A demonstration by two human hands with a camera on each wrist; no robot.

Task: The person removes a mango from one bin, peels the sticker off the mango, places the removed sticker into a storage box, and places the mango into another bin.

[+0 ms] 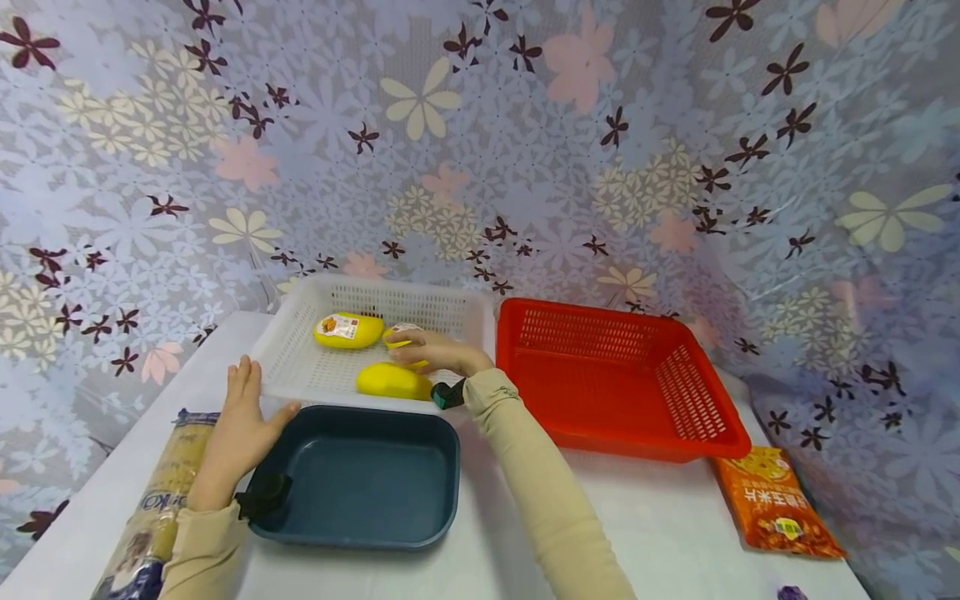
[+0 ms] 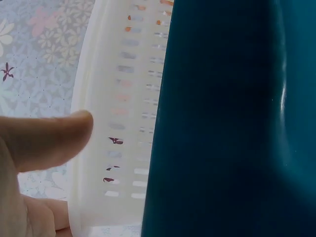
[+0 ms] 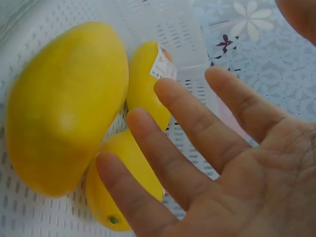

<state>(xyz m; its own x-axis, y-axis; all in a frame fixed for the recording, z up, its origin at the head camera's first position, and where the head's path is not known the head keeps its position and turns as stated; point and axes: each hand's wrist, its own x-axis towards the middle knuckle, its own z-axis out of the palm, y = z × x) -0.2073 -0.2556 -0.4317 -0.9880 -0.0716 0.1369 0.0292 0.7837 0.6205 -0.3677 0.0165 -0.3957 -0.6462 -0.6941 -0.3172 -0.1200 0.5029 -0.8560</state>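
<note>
currently, my right hand (image 1: 433, 350) spreads its fingers wide over three yellow mangoes (image 1: 392, 381) lying in the white basket (image 1: 457, 312). my left hand (image 1: 243, 429), fingers straight, is near the dark blue tray (image 1: 360, 479).

Passage is free above the red slotted plastic basket (image 1: 585, 400); the bare right hand (image 1: 435, 350) blocks part of the white slotted plastic basket (image 1: 318, 373).

Beside the left hand (image 1: 243, 429), the long bag (image 1: 167, 479) bore blurred letters ending "ko"; well right of the right hand (image 1: 435, 350), the orange packet (image 1: 776, 504) read "玉米片".
</note>
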